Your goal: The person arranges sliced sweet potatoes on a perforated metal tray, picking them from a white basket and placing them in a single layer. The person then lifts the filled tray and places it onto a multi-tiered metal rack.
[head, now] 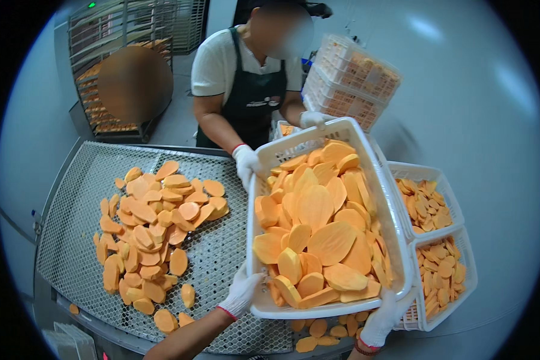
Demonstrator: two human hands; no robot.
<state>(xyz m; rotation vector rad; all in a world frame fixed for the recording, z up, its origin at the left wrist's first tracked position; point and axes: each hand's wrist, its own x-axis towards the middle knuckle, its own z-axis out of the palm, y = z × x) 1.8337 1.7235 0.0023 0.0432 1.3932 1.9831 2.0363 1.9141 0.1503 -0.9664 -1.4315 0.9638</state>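
Note:
A white plastic crate full of orange slices that look like sweet potato is tilted in front of me. My left hand, in a white knit glove, grips its near left corner. On the near right corner is my right hand, gloved too, with its fingers partly hidden by the crate wall. A co-worker's gloved hands hold the far end. To the left, a heap of similar slices lies on a wire mesh tray. More loose slices lie below the crate's near edge.
At right stand two white crates of smaller slices, one farther and one nearer. Behind the co-worker are stacked, filled crates. A metal rack with loaded trays stands back left. Clear plastic panels sit at lower left.

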